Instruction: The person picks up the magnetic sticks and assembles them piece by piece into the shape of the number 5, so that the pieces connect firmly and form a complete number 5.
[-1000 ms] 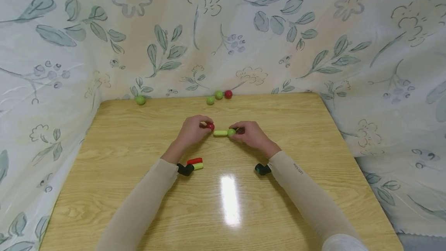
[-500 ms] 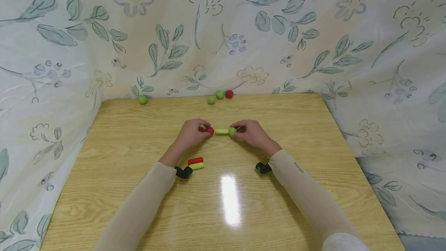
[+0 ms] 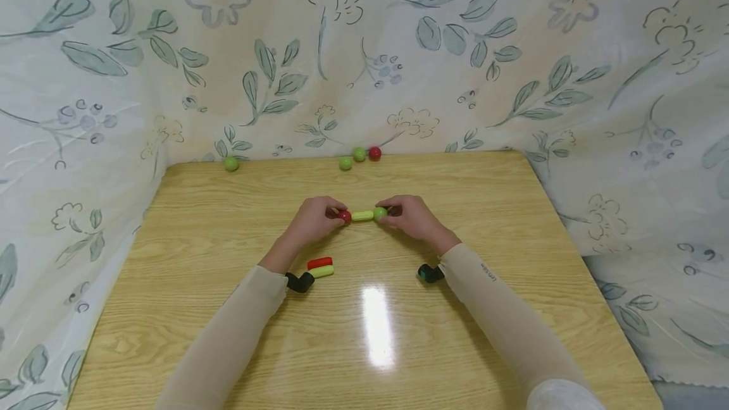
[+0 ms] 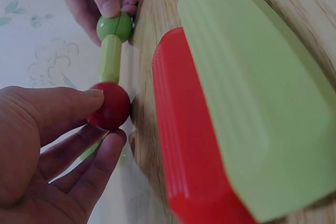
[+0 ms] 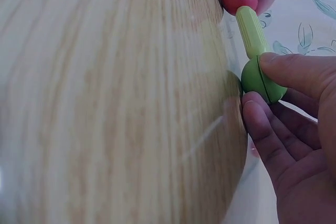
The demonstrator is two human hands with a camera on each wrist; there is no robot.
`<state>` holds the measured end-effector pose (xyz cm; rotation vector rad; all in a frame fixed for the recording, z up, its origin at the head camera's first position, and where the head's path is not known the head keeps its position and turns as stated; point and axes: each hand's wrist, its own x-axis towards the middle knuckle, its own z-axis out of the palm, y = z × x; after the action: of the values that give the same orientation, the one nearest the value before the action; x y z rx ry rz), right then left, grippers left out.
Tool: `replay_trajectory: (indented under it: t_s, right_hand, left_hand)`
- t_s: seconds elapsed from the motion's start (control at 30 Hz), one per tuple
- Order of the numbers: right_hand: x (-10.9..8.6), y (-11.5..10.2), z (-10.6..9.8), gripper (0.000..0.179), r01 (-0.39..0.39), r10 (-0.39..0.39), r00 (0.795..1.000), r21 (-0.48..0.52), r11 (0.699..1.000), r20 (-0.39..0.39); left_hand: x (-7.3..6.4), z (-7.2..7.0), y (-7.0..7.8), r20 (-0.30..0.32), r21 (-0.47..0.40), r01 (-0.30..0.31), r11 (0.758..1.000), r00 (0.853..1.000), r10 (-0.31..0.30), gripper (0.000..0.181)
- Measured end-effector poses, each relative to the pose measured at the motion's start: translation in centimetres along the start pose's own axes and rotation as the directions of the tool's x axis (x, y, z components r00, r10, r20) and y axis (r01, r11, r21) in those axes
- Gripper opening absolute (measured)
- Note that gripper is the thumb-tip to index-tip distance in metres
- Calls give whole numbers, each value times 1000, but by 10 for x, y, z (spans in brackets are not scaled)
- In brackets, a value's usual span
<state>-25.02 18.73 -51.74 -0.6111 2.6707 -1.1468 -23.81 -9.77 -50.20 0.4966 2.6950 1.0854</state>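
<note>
Between thumb and fingers my left hand (image 3: 316, 217) pinches a glossy red ball (image 4: 111, 106). On the other side my right hand (image 3: 411, 215) pinches a green ball (image 5: 261, 81) with a seam line across it. A short light-green ribbed rod (image 3: 362, 215) lies in line between the two balls and appears to touch both at its ends. All three form one straight row, low over the table. Below my left wrist, a red rod (image 3: 320, 263) and another light-green rod (image 3: 321, 271) lie side by side, large and close in the left wrist view.
The wooden table (image 3: 228, 334) ends at a flower-patterned cloth (image 3: 364, 81). Along its far edge sit two green balls and a red ball (image 3: 374, 153), with another green ball (image 3: 230, 163) farther left. Black wrist devices (image 3: 431, 273) show beside both sleeves.
My left hand has come slightly nearer and then right, bringing the red ball from above the rod's left end into line against it. My right hand is almost unmoved.
</note>
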Motion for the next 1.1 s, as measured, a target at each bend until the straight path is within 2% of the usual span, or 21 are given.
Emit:
replay_trajectory:
  t_s: [1.1]
  right_hand:
    - [1,0,1,37,8,-8,1000,-12,1000,-6]
  left_hand:
    - [1,-1,-4,10,-34,-6,999,1000,6,30]
